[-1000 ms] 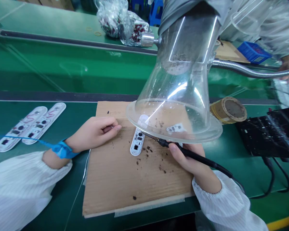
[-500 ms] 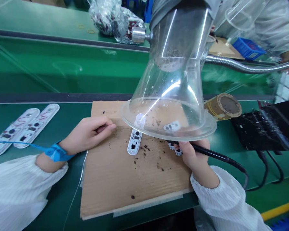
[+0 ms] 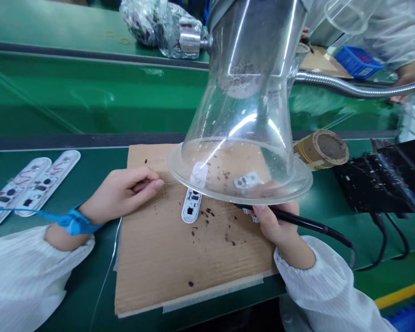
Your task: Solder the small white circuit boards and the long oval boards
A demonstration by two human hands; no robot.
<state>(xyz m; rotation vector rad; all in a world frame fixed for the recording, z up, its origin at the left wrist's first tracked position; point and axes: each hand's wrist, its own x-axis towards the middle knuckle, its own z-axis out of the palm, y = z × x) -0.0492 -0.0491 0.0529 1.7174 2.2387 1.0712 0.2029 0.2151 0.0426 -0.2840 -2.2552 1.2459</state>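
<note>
My left hand [image 3: 127,193], with a blue strap at its wrist, is pinched around a thin solder wire [image 3: 105,276] at the left of the cardboard sheet [image 3: 159,267]. A short length of wire sticks out from the fingertips. My right hand [image 3: 280,226] grips a black-handled soldering iron [image 3: 300,220]; its tip is hard to make out under the clear hood [image 3: 242,122]. Between the hands lies a narrow white circuit board [image 3: 191,207], its far end seen through the hood. A smaller white board [image 3: 248,180] lies under the hood, and another is partly hidden by my right hand.
Two long white boards [image 3: 48,182] lie at the left. A round brown container [image 3: 321,150] and a black device [image 3: 383,177] with cables stand at the right. Dark specks dot the cardboard. Across the bench are foil-like bags [image 3: 141,23], a blue basket [image 3: 358,61] and another person's hand [image 3: 410,78].
The view has shifted slightly. My hands keep nearly the same places, still on the solder wire and the soldering iron. The other person's hand shows more at the upper right.
</note>
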